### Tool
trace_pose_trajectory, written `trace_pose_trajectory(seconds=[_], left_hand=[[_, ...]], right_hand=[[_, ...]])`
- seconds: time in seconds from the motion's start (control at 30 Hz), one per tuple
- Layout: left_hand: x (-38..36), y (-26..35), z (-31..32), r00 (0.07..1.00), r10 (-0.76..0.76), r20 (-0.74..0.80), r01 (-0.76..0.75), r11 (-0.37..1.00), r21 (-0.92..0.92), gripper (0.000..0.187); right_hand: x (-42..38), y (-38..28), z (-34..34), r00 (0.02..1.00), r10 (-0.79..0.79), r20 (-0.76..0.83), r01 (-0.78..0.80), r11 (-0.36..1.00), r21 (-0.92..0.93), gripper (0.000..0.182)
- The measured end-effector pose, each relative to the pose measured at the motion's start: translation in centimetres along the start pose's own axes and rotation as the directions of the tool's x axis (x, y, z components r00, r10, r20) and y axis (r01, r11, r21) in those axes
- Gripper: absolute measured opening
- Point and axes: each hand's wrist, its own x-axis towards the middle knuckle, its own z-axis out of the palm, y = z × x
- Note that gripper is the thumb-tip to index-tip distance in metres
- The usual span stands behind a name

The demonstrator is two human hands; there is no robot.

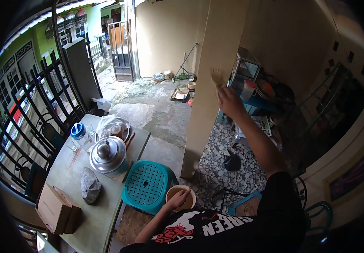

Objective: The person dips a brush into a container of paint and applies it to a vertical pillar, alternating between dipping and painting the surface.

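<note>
Gripping a brush (216,76) in the raised right hand (220,89), closed on the handle, with bristles up, at the beige pillar (210,105); cannot tell whether touching the surface; holding the left hand (182,198) low over a bucket (192,195), with fingers curled together; cannot tell whether clamped on the rim; near the bucket, a turquoise stool (145,185); on the bench (66,168), a silver-lidded pot (108,156) and a cardboard box (55,208).

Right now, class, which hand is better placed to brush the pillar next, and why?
Probably the right hand: it holds the brush raised at the pillar. The left hand is well below, down at the bucket.
</note>
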Motion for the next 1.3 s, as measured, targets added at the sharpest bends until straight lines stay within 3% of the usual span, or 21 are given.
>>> trace_pose_trajectory(seconds=[0.07,0.17,0.23,0.37,0.43,0.53,0.63,0.73,0.77,0.93,1.0,1.03,1.1,1.13,1.2,1.23,1.3], left_hand=[[0.3,-0.7,-0.1,1.000,-0.007,0.001,0.007,1.000,0.010,0.054],[0.4,-1.9,-0.5,0.998,0.064,-0.005,-0.064,0.998,-0.001,0.061],[0.7,-3.3,-1.0,0.993,0.111,0.051,-0.111,0.994,0.002,0.062],[-0.7,-1.1,-0.8,1.000,0.003,0.006,-0.003,1.000,0.024,0.061],[-1.1,-0.8,-0.8,0.999,0.025,0.025,-0.025,1.000,0.008,0.059],[-2.1,-0.2,-0.8,1.000,0.013,0.020,-0.013,0.999,0.041,0.059],[-3.1,-0.7,-0.9,1.000,0.001,0.006,-0.002,0.998,0.056,0.061],[-3.3,-1.7,-1.3,1.000,0.020,-0.007,-0.020,0.999,0.036,0.057],[-3.5,-2.0,-1.5,1.000,0.010,-0.009,-0.009,0.999,0.034,0.057],[-4.2,-1.9,-1.0,0.999,0.008,0.034,-0.007,1.000,-0.026,0.048],[-4.1,-2.2,-0.7,0.998,-0.001,0.057,0.004,0.998,-0.057,0.046],[-4.0,-2.2,-0.7,0.996,-0.032,0.082,0.039,0.995,-0.087,0.044],[-3.0,-3.8,-0.2,0.994,0.079,0.075,-0.069,0.990,-0.119,0.039],[-4.2,-3.6,0.2,0.992,0.036,0.124,-0.010,0.978,-0.207,0.037],[-3.5,-1.9,0.0,0.987,0.043,0.156,0.010,0.947,-0.323,0.035],[-3.0,-1.8,0.1,0.984,0.053,0.170,0.010,0.937,-0.349,0.034],[-2.1,-1.4,0.5,0.991,0.029,0.129,0.014,0.946,-0.324,0.037]], right_hand=[[-5.3,-3.0,4.1,0.978,0.014,0.206,-0.040,0.992,0.123,0.035],[-8.3,-5.9,5.0,0.943,0.004,0.333,-0.066,0.982,0.175,0.030],[-6.3,-6.0,3.0,0.964,0.028,0.264,-0.064,0.990,0.127,0.031],[0.5,-4.6,-2.1,0.994,0.095,0.050,-0.102,0.980,0.171,0.045],[2.1,-3.7,-2.3,0.994,0.098,-0.041,-0.091,0.984,0.153,0.052],[-0.1,-3.5,1.0,0.989,0.134,0.059,-0.139,0.987,0.086,0.052],[-7.2,-5.8,6.5,0.986,0.018,0.167,-0.034,0.995,0.097,0.045],[-14.8,-11.4,8.3,0.915,0.157,0.371,-0.241,0.952,0.190,0.037],[-17.0,-13.4,8.1,0.853,0.279,0.441,-0.403,0.889,0.216,0.033],[-26.2,-21.3,5.9,0.712,0.573,0.405,-0.697,0.643,0.316,0.024],[-28.7,-24.3,3.2,0.443,0.775,0.452,-0.895,0.355,0.269,0.026],[-31.3,-25.3,3.0,0.374,0.797,0.474,-0.924,0.276,0.264,0.028],[-32.9,-27.2,0.6,0.180,0.839,0.513,-0.951,0.014,0.310,0.027],[-33.3,-28.6,-2.0,0.065,0.844,0.532,-0.927,-0.146,0.344,0.027],[-31.4,-27.9,-4.4,-0.060,0.845,0.531,-0.821,-0.344,0.455,0.026],[-30.9,-27.8,-5.2,-0.116,0.845,0.522,-0.756,-0.416,0.505,0.026],[-30.1,-27.3,-6.5,-0.100,0.842,0.530,-0.693,-0.441,0.570,0.027]])
